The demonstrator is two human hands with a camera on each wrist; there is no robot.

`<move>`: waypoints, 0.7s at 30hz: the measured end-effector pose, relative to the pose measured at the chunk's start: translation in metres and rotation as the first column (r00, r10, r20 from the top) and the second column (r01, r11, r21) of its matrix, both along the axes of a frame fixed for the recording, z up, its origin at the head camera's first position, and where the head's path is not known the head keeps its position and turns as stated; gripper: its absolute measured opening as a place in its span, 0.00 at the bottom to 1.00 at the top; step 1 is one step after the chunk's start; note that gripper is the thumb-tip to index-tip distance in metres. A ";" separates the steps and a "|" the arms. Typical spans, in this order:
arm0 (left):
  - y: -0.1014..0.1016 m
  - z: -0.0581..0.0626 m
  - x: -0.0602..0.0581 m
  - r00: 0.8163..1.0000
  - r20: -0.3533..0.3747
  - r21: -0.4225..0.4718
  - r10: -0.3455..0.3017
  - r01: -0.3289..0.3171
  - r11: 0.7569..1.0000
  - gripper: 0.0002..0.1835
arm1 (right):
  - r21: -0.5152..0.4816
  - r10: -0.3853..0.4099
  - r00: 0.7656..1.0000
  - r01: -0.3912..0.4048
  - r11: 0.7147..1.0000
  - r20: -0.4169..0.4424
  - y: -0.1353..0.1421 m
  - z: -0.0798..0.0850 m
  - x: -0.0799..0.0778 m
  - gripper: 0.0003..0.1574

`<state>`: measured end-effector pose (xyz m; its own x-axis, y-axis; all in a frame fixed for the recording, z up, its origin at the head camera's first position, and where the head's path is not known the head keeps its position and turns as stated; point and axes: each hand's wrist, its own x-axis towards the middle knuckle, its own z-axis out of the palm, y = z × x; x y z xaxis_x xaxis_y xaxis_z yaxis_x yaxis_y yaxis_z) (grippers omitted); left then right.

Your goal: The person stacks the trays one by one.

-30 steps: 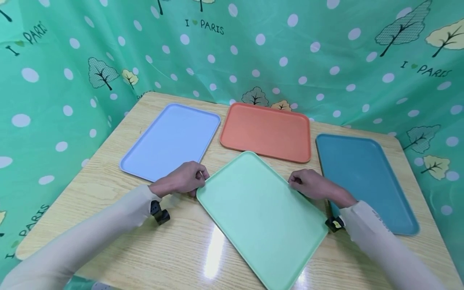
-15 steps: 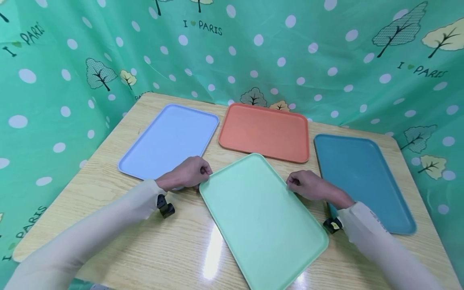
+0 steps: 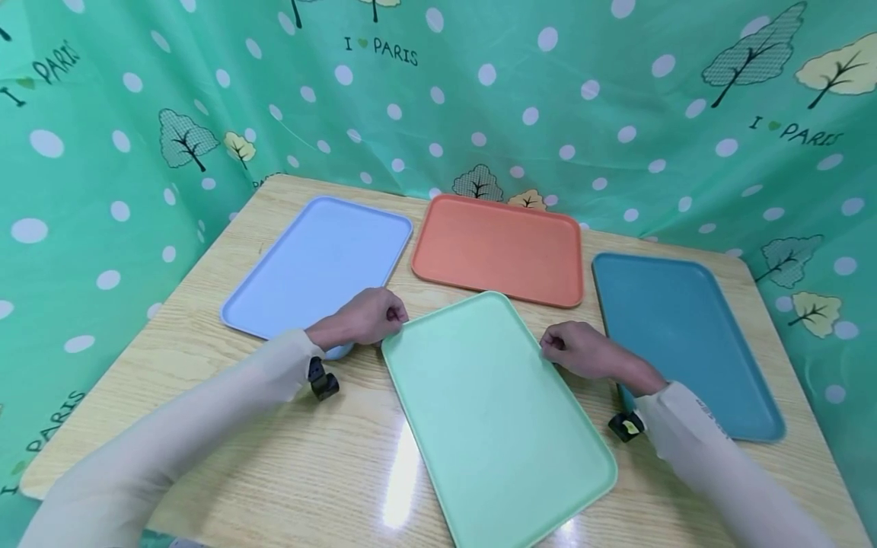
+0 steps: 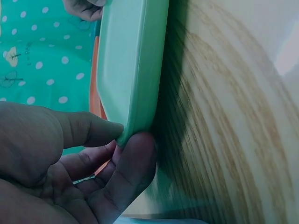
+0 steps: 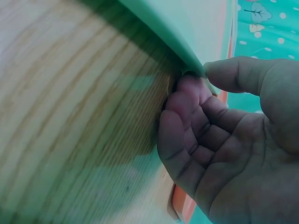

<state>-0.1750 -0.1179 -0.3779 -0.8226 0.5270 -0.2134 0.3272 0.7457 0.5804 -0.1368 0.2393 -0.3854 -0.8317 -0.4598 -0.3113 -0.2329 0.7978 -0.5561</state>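
Note:
A light green rectangular tray (image 3: 500, 426) lies at a slant in front of me, its near end cut off by the bottom of the head view. My left hand (image 3: 373, 315) pinches its far left corner; in the left wrist view the thumb is on the rim and a fingertip (image 4: 140, 149) is against the outer side. My right hand (image 3: 578, 348) grips the right long edge near the far end. In the right wrist view its thumb touches the rim and the curled fingers (image 5: 180, 109) reach beneath the edge.
Behind the green tray lies a red-orange tray (image 3: 499, 247). A periwinkle blue tray (image 3: 318, 262) is at the left, partly under my left forearm and hand. At the right lies a teal tray (image 3: 685, 342). A green patterned curtain (image 3: 438, 99) hangs around the wooden table (image 3: 274, 472).
The green tray has turned clockwise, its far corner shifting right and its near end swinging left. My left hand has moved right and away from me with its corner; my right hand has barely moved.

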 end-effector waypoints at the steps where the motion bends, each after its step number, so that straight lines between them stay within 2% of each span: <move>1: 0.001 0.000 -0.001 1.000 -0.010 -0.006 -0.002 0.002 1.000 0.08 | 0.002 -0.004 1.000 0.004 1.000 0.001 0.000 0.000 0.000 0.09; 8: 0.006 0.000 -0.005 0.994 -0.100 -0.045 -0.033 0.029 0.999 0.08 | 0.011 -0.030 1.000 0.030 0.999 0.000 -0.003 0.002 0.001 0.09; 21: 0.014 -0.002 -0.018 0.993 -0.116 -0.057 -0.036 0.029 0.998 0.08 | 0.018 -0.076 0.997 0.076 0.997 -0.004 -0.003 -0.001 0.000 0.10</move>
<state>-0.1931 -0.1036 -0.3797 -0.8262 0.5440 -0.1464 0.4149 0.7634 0.4951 -0.1372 0.2360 -0.3861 -0.8648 -0.3900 -0.3162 -0.1733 0.8230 -0.5410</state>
